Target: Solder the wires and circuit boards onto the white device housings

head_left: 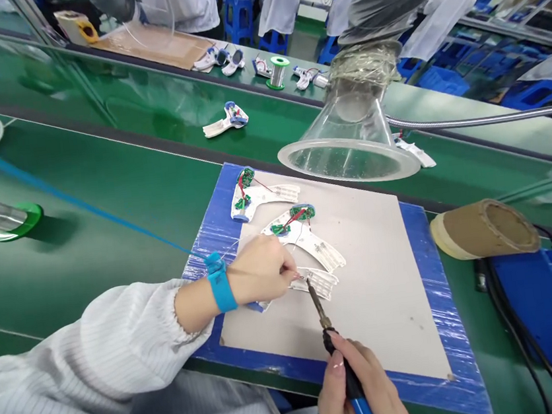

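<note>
My right hand (360, 383) is wrapped round a soldering iron (320, 305) with a blue and black handle. The iron's tip meets the end of a white curved plastic housing (322, 283), close to my left fingertips. My left hand (263, 268), in a blue wrist strap (221, 286), is closed in a pinch over that housing and hides much of it. Whatever lies between its fingers is too small to make out. Just beyond are a second white housing (328, 251) and a third one (260, 199), both with green circuit boards and red wires.
Beneath the parts lies a pale board (377, 308) with blue edging. A clear fume hood (349, 152) hangs over its far side. A solder spool (3, 218) stands left; a brown cardboard tube (483, 230) and blue box (551, 308) are right. Another housing (226, 119) lies behind.
</note>
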The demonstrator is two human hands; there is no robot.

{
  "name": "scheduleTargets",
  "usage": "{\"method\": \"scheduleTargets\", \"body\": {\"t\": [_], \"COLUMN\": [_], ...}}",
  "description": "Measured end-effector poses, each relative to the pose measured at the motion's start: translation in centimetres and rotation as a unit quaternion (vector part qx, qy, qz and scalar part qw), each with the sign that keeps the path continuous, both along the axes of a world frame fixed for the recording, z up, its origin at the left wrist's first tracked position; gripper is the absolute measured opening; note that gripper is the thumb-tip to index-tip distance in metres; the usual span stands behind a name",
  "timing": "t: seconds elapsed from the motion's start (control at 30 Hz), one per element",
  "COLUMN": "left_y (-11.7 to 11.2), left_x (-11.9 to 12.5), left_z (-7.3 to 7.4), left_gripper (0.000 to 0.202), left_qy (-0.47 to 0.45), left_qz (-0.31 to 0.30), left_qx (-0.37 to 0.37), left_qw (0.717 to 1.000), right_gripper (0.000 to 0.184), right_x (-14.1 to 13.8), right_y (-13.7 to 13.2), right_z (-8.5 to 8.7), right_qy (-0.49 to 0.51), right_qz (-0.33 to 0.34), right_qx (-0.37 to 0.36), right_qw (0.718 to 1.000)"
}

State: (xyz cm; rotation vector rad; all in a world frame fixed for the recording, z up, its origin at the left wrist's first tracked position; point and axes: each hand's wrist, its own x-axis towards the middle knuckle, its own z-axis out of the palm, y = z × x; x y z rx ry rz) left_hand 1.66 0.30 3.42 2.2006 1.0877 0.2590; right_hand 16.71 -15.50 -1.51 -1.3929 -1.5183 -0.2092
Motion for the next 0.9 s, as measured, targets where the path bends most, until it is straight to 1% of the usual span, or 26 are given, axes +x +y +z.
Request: {"method": "scheduleTargets", "body": {"t": [0.13,0.23,0.37,0.47,0.57,0.77,0.9], "left_y": [-0.02,-0.02,-0.05,-0.12,-0.15,-0.09,-0.14], "left_x": [0.02,0.06,0.12,0.13,0.13,0.11,0.14], "left_z": [-0.16,-0.34,-0.53,-0.61,-0.60,-0.52,-0.57], "left_gripper": [0.017,0.018,0.017,0.016,0.016,0.015,0.017], "left_qy": [0.001,-0.002,-0.014,-0.031,-0.029,-0.006,-0.006], "left_qz": [0.002,0.002,0.006,0.012,0.014,0.005,0.007], "left_qx": [0.007,0.012,0.017,0.028,0.027,0.013,0.017], "left_qw": [1.000,1.000,1.000,0.999,0.999,1.000,1.000], "right_gripper": [0.027,0.025,0.027,0.029,0.030,0.023,0.023], "right_x": [0.17,0.01,-0.24,-0.34,-0.35,-0.49,-0.62], "right_y": [0.13,0.27,0.45,0.61,0.61,-0.02,-0.07], "right_z": [0.02,0.30,0.59,0.64,0.56,0.20,0.11], "right_qy": [-0.012,-0.009,-0.006,0.006,0.003,0.031,0.044], "right_qz": [0.021,0.016,0.010,0.006,0.010,-0.056,-0.054], "right_qx": [0.007,0.008,0.001,-0.005,-0.001,-0.023,-0.020], "right_qw": [1.000,1.000,1.000,1.000,1.000,0.998,0.997]}}
